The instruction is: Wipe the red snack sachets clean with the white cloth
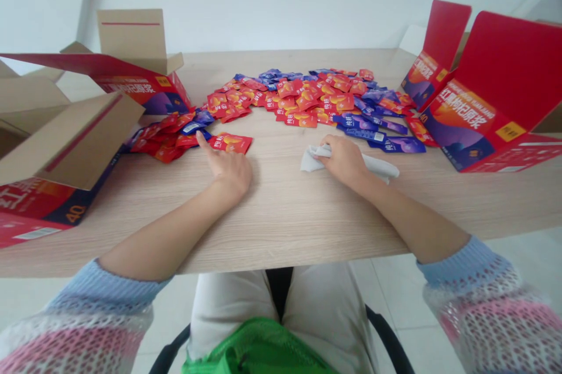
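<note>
My left hand (pixel 232 172) is low over the table, one finger stretched out toward a small heap of red and blue sachets (pixel 164 139) on the left. Its other fingers are partly hidden, close to the near edge of a red sachet (pixel 232 143) that lies flat. Closed around a crumpled white cloth (pixel 380 167), my right hand (pixel 345 158) rests on the tabletop. Behind both hands spreads a large pile of red and blue sachets (pixel 307 96), in front of the wall.
Open red cartons stand on both sides: a near left box (pixel 39 204), a rear left box (pixel 140 90), a large right box (pixel 474 122) and a rear right box (pixel 425 72). The wooden table's (pixel 272 239) front edge lies before my lap, where something green (pixel 259 347) shows.
</note>
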A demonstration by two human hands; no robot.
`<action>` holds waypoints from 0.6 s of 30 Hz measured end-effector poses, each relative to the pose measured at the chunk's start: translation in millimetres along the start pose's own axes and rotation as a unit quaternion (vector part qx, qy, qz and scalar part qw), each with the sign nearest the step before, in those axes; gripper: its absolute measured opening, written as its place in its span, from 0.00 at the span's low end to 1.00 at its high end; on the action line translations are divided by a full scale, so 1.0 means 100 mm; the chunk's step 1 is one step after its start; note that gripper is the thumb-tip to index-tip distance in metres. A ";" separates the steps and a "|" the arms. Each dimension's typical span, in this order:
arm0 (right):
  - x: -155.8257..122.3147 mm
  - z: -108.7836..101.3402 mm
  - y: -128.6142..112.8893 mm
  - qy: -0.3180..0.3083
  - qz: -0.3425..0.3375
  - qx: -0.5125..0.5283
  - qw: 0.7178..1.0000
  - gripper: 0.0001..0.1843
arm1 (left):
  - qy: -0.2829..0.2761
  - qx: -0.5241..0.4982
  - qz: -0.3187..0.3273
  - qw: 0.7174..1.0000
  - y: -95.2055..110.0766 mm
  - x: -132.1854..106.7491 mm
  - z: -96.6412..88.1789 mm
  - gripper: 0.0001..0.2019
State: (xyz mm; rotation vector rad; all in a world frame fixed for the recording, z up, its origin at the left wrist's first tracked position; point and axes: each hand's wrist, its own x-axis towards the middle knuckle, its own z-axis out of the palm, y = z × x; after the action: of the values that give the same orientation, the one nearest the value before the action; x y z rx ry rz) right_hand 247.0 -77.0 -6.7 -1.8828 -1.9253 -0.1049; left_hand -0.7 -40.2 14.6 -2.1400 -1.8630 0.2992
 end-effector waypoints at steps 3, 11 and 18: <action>0.03 -0.03 0.06 0.023 0.021 0.025 0.999 0.09 | 0.102 -0.036 -0.020 0.994 -0.12 0.10 0.03 0.18; 0.01 -0.03 0.04 -0.004 -0.005 -0.001 1.000 0.09 | 0.077 -0.071 0.175 0.979 0.00 -0.02 0.13 0.26; 0.01 -0.04 0.06 -0.026 -0.025 -0.010 0.999 0.09 | -0.008 -0.064 0.105 0.992 -0.09 -0.06 0.09 0.30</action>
State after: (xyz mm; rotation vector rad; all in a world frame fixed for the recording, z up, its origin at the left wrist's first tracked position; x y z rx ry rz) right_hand 254.0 -77.0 -4.3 -1.8684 -2.0124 -0.0922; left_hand -12.7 -43.9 8.5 -2.4318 -1.7087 0.2468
